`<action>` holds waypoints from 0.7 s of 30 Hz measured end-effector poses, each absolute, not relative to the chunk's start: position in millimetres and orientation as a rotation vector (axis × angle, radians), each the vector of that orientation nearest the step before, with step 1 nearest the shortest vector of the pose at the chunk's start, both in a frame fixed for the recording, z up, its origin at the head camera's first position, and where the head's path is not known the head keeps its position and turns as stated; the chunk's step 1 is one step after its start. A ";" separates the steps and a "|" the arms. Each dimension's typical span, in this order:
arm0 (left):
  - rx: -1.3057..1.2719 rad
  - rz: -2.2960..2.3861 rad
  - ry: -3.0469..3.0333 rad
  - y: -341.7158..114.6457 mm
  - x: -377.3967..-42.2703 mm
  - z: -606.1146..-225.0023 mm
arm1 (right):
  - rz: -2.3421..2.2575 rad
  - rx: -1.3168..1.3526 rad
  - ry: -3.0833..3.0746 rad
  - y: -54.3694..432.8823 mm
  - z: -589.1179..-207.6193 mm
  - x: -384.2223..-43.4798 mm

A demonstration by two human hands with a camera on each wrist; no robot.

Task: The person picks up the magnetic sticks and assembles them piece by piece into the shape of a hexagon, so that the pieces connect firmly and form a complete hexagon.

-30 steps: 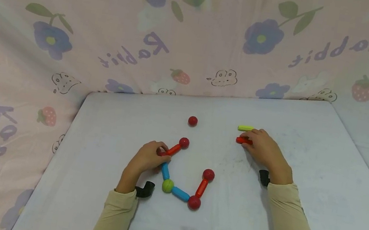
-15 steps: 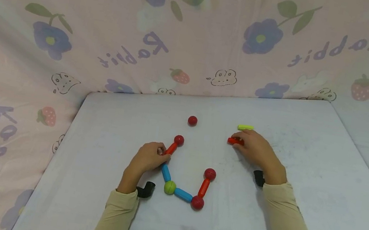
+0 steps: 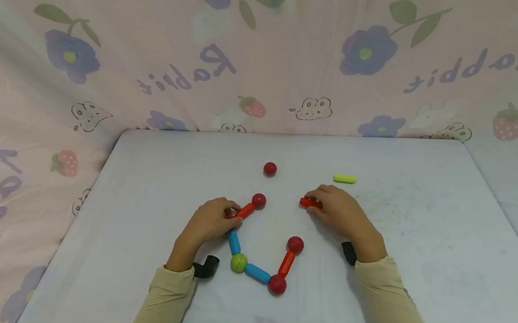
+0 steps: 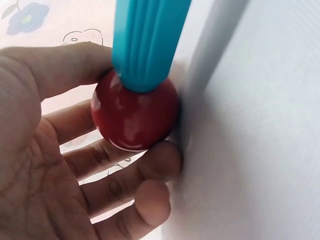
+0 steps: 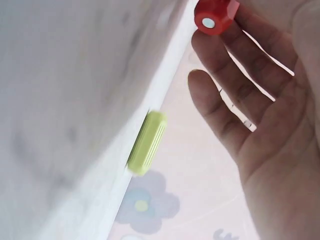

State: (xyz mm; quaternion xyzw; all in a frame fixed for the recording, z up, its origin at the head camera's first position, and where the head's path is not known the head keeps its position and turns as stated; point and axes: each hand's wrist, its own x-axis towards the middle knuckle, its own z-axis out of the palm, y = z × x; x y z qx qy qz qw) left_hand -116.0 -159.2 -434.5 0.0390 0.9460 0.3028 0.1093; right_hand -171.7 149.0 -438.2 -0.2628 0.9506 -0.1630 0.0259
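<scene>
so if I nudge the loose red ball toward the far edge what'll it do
The loose red ball would probably roll, being round and joined to nothing. It may feel slippery, since the similar ball at the left hand looks smooth and glossy.

Cloth printed with flowers, rabbits and strawberries is bounding a white table on three sides, forming a screened booth; room type is going undetermined.

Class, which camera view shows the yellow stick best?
The right wrist view: the yellow stick appears large there, its grooves visible. The head view shows it whole but small; the left wrist view lacks it.
</scene>
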 end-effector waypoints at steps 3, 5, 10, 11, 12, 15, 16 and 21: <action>0.119 0.891 2.788 -157.7 -115.6 -435.4 | -0.508 -0.865 2.944 142.3 -436.5 -168.6; 0.122 0.893 2.786 -156.4 -115.4 -436.0 | -0.506 -0.890 2.949 138.5 -435.6 -166.6; 0.136 0.875 2.788 -153.1 -114.8 -436.7 | -0.499 -0.929 2.947 129.3 -434.6 -162.6; 0.141 0.870 2.788 -152.4 -114.7 -436.7 | -0.500 -0.931 2.941 127.6 -434.8 -161.7; 0.146 0.870 2.787 -151.7 -114.6 -436.6 | -0.500 -0.936 2.936 126.0 -435.1 -161.1; 0.168 0.860 2.784 -149.0 -114.6 -437.1 | -0.517 -0.942 2.917 121.6 -434.8 -158.0; 0.175 0.860 2.782 -148.1 -114.5 -437.0 | -0.527 -0.944 2.910 120.3 -434.6 -157.0; 0.210 0.848 2.768 -143.5 -114.4 -435.4 | -0.551 -0.959 2.889 114.7 -433.8 -153.7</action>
